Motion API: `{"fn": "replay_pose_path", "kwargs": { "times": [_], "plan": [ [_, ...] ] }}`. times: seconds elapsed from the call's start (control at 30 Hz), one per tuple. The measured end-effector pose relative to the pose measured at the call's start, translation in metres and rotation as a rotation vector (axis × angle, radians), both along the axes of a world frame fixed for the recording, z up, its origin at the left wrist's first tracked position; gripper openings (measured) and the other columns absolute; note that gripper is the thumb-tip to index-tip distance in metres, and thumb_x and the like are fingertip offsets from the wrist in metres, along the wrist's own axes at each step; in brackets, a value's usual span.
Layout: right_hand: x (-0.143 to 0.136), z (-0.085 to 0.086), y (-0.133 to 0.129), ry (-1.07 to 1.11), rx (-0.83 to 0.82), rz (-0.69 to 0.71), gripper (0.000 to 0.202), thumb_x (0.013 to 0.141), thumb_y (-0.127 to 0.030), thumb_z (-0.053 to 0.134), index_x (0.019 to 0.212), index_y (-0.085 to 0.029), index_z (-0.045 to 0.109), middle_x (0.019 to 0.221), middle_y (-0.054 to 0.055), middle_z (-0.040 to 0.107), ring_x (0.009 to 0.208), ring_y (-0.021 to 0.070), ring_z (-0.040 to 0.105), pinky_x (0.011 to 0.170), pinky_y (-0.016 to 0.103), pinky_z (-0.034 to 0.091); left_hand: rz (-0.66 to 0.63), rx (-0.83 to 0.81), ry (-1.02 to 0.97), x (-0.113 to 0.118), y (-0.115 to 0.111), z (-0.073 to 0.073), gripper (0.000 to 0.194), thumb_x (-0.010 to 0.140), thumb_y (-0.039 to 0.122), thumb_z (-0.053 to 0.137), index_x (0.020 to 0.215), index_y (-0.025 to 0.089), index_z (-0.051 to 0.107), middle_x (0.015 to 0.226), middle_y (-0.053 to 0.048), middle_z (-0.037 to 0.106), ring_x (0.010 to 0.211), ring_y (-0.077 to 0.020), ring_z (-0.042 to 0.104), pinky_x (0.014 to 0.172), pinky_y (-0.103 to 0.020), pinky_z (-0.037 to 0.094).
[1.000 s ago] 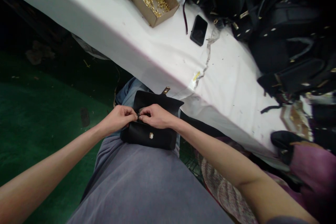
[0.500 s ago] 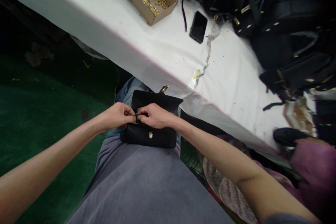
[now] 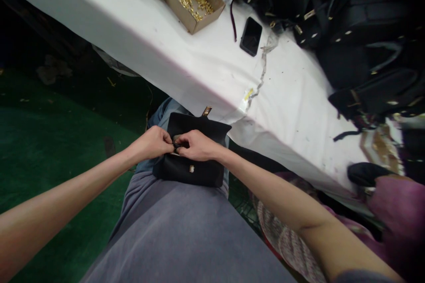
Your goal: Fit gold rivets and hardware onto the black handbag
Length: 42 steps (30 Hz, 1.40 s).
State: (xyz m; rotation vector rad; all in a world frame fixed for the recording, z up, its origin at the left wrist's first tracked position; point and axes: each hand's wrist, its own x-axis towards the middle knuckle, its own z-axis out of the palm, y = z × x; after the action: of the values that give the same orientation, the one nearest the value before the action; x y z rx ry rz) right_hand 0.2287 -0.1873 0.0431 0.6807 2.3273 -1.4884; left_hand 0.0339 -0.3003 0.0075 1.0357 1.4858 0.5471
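Observation:
A small black handbag [image 3: 206,171] rests on my lap with its flap [image 3: 199,124] raised toward the table. A gold clasp plate [image 3: 207,111] sticks up from the flap's edge, and a gold turn-lock [image 3: 191,169] sits on the bag's front. Over the bag's opening, my left hand [image 3: 160,143] is closed in a pinch at the left end. My right hand [image 3: 195,146] pinches right beside it, fingertips nearly meeting the left ones. Something small and dark lies between the fingertips; it is too small and hidden to make out.
A white-covered table [image 3: 212,75] runs diagonally ahead. On it are a cardboard box [image 3: 191,24] of small gold fittings, a second such box, a phone [image 3: 251,36] and a heap of black bags [image 3: 361,53]. Another person's purple sleeve [image 3: 395,203] shows at the right.
My left hand has shifted slightly, its fingers now more tightly bunched at the bag's opening. The right hand stays nearly in place, and the bag has barely moved.

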Motion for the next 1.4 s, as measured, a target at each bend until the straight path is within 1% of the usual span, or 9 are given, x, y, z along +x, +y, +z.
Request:
{"fn": "replay_pose_path", "kwargs": {
  "times": [0.13, 0.33, 0.53, 0.67, 0.77, 0.97, 1.07, 1.27, 1.4],
  "plan": [
    [-0.003, 0.003, -0.001, -0.021, 0.061, 0.059, 0.009, 0.088, -0.018, 0.065, 0.08, -0.018, 0.068, 0.068, -0.004, 0.056, 0.066, 0.0143, 0.048, 0.063, 0.029, 0.03, 0.008, 0.029, 0.024, 0.004, 0.0, -0.001, 0.014, 0.07, 0.029, 0.073, 0.066, 0.017, 0.08, 0.055, -0.002, 0.063, 0.05, -0.0168, 0.051, 0.046, -0.029, 0.028],
    [-0.007, 0.005, 0.003, -0.043, 0.241, 0.184, 0.006, 0.089, -0.02, 0.066, 0.084, -0.018, 0.07, 0.079, 0.004, 0.069, 0.071, 0.0182, 0.056, 0.066, 0.03, 0.034, -0.007, 0.078, 0.199, 0.009, -0.003, 0.006, 0.015, 0.076, 0.03, 0.072, 0.067, 0.021, 0.078, 0.06, -0.005, 0.067, 0.061, -0.0225, 0.062, 0.053, -0.031, 0.032],
    [-0.003, 0.003, 0.011, -0.012, 0.167, 0.2, 0.011, 0.094, -0.019, 0.064, 0.093, -0.018, 0.075, 0.084, 0.005, 0.075, 0.075, 0.0189, 0.062, 0.07, 0.029, 0.037, -0.014, 0.108, 0.383, 0.019, -0.015, 0.022, 0.021, 0.091, 0.038, 0.068, 0.084, 0.025, 0.082, 0.078, -0.009, 0.075, 0.074, -0.0288, 0.069, 0.062, -0.034, 0.034],
    [0.0, 0.002, 0.01, -0.03, 0.211, 0.177, 0.013, 0.095, -0.02, 0.065, 0.099, -0.019, 0.077, 0.096, 0.008, 0.08, 0.085, 0.0221, 0.069, 0.073, 0.029, 0.039, 0.009, 0.136, 0.441, 0.028, -0.018, 0.029, 0.02, 0.096, 0.033, 0.064, 0.09, 0.025, 0.082, 0.087, -0.012, 0.077, 0.082, -0.0313, 0.071, 0.066, -0.035, 0.036],
    [0.005, 0.013, 0.005, -0.041, 0.261, 0.145, 0.014, 0.096, -0.022, 0.065, 0.1, -0.019, 0.078, 0.101, 0.01, 0.081, 0.089, 0.024, 0.071, 0.073, 0.03, 0.041, 0.058, 0.171, 0.334, 0.033, -0.017, 0.038, 0.017, 0.094, 0.027, 0.066, 0.094, 0.023, 0.083, 0.089, -0.012, 0.078, 0.082, -0.0298, 0.072, 0.069, -0.034, 0.042],
    [0.019, 0.055, -0.004, 0.052, 0.358, 0.049, 0.011, 0.094, -0.018, 0.065, 0.097, -0.017, 0.076, 0.096, 0.011, 0.08, 0.085, 0.0241, 0.07, 0.073, 0.031, 0.042, 0.126, 0.291, 0.117, 0.042, -0.022, 0.058, 0.024, 0.101, 0.024, 0.062, 0.115, 0.02, 0.08, 0.107, -0.01, 0.082, 0.098, -0.0288, 0.075, 0.085, -0.034, 0.052],
    [0.025, 0.058, -0.002, 0.064, 0.343, 0.031, 0.014, 0.095, -0.018, 0.065, 0.1, -0.015, 0.078, 0.098, 0.011, 0.081, 0.085, 0.0234, 0.071, 0.073, 0.03, 0.044, 0.118, 0.342, 0.038, 0.045, -0.025, 0.049, 0.024, 0.105, 0.027, 0.06, 0.116, 0.02, 0.08, 0.108, -0.007, 0.082, 0.099, -0.0266, 0.076, 0.085, -0.032, 0.052],
    [0.043, 0.025, 0.003, 0.022, 0.227, -0.091, 0.021, 0.095, -0.021, 0.07, 0.109, -0.018, 0.086, 0.094, 0.006, 0.083, 0.081, 0.0201, 0.073, 0.07, 0.026, 0.045, 0.092, 0.4, 0.081, 0.065, -0.026, 0.014, 0.027, 0.109, 0.026, 0.055, 0.101, 0.017, 0.079, 0.087, -0.004, 0.078, 0.08, -0.0216, 0.071, 0.073, -0.03, 0.045],
    [0.058, 0.017, 0.008, -0.053, 0.078, -0.228, 0.02, 0.091, -0.021, 0.073, 0.103, -0.02, 0.089, 0.079, 0.001, 0.08, 0.068, 0.016, 0.068, 0.06, 0.024, 0.04, 0.115, 0.401, 0.088, 0.079, -0.02, 0.01, 0.027, 0.107, 0.025, 0.056, 0.095, 0.017, 0.08, 0.084, -0.004, 0.077, 0.078, -0.0212, 0.071, 0.072, -0.03, 0.044]
  ]
}}
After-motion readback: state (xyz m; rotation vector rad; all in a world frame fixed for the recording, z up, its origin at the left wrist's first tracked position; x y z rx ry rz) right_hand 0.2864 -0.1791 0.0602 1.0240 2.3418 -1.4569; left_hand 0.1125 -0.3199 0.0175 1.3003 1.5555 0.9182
